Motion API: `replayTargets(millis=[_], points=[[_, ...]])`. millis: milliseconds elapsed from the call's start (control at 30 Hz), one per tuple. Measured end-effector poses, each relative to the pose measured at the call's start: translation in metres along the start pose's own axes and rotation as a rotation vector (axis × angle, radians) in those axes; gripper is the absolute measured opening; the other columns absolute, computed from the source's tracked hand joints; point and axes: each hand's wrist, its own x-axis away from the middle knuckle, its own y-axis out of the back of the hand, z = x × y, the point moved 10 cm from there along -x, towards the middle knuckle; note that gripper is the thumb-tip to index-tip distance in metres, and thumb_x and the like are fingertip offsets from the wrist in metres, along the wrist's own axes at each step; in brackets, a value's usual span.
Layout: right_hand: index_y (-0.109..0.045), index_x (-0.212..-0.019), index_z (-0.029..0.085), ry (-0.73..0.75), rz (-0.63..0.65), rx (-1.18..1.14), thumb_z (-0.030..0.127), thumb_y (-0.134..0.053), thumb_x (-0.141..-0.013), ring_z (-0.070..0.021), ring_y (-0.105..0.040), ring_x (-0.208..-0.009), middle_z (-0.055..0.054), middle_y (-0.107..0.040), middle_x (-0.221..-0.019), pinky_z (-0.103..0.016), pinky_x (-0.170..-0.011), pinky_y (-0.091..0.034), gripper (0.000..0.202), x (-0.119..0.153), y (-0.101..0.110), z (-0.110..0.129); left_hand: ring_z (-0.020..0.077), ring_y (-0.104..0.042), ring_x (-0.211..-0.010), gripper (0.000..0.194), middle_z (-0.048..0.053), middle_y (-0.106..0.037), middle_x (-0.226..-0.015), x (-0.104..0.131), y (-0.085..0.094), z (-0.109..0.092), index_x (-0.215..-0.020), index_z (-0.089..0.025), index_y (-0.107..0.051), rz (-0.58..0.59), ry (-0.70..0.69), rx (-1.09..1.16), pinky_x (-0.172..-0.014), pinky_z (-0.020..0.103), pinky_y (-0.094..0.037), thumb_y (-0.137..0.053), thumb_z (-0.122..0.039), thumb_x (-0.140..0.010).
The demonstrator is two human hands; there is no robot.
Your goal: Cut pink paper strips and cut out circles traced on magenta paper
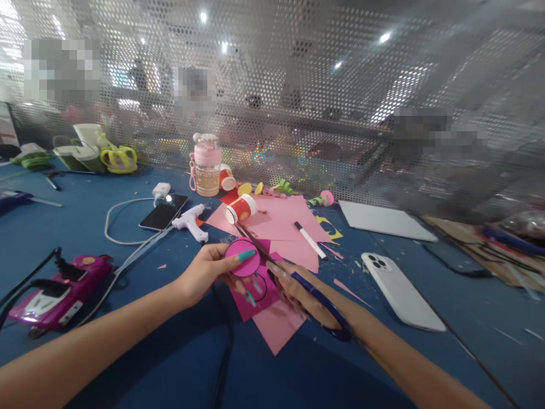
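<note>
My left hand (213, 264) pinches a magenta paper circle (242, 261) between thumb and fingers. My right hand (298, 287) is closed around scissors (317, 295) with blue handles; their dark blades point away to the upper left, just right of the circle. Under both hands is a magenta paper sheet (249, 307) with a dark round outline drawn on it. Pink paper (279, 332) shows below that sheet. Farther back, a red and white paper cup (242, 209) lies on its side on larger pink sheets (281, 218).
A marker (310, 241) and paper scraps lie right of centre, near a white phone (400, 289). On the left are a glue gun (191, 222), a black phone (164, 212) and a magenta power strip (63, 292) with cords. A pink-lidded bottle (207, 165) stands by the perforated screen (272, 102).
</note>
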Motion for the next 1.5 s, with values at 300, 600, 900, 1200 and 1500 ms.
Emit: replayTargets(millis=[300,600,900,1200,1500], points=[[-0.037,-0.066,0.020,-0.027,0.004,-0.030,0.065,-0.030,-0.080,-0.0089,-0.031,-0.045,0.006,-0.030,-0.052,-0.026,-0.046,-0.031,0.047,-0.002,-0.005,-0.002,0.0151,-0.063,-0.045,0.036,0.006,-0.067,-0.055,0.001,0.004,0.012,-0.065,-0.010,-0.055,-0.110,0.069,0.044,-0.044,0.020,-0.049,-0.077,-0.036,-0.055],[-0.036,-0.065,0.020,-0.033,0.000,-0.032,0.066,-0.027,-0.079,-0.0079,-0.030,-0.043,0.006,-0.028,-0.053,-0.025,-0.047,-0.032,0.049,0.000,-0.005,0.000,0.0084,-0.053,-0.031,0.034,0.002,-0.062,-0.045,0.000,0.002,0.002,-0.060,-0.010,-0.052,-0.069,-0.010,0.019,-0.034,0.016,-0.042,-0.072,-0.037,-0.060],[-0.037,-0.067,0.020,-0.070,0.057,-0.121,0.069,-0.036,-0.074,-0.0080,-0.035,-0.042,0.006,-0.034,-0.051,-0.023,-0.043,-0.034,0.049,-0.002,-0.012,-0.011,0.0064,-0.049,-0.026,0.031,0.001,-0.060,-0.042,0.000,-0.005,0.005,-0.056,-0.010,-0.052,0.023,0.006,0.010,-0.029,0.013,-0.036,-0.070,-0.034,-0.064],[-0.038,-0.068,0.020,-0.041,0.037,-0.045,0.070,-0.029,-0.076,-0.0088,-0.032,-0.046,0.006,-0.031,-0.053,-0.025,-0.046,-0.032,0.052,0.000,-0.008,0.001,0.0064,-0.048,-0.025,0.033,0.000,-0.060,-0.040,0.002,-0.007,0.004,-0.059,-0.011,-0.051,0.052,-0.002,0.017,-0.027,0.012,-0.035,-0.070,-0.038,-0.063],[-0.049,-0.073,0.020,0.022,-0.013,0.010,0.069,-0.029,-0.077,-0.0155,-0.048,-0.061,0.000,-0.046,-0.063,-0.031,-0.060,-0.041,0.053,0.000,-0.004,-0.003,0.0058,-0.048,-0.025,0.033,0.000,-0.060,-0.040,0.002,-0.008,0.003,-0.059,-0.010,-0.053,0.064,-0.014,0.024,-0.027,0.011,-0.035,-0.069,-0.038,-0.065]])
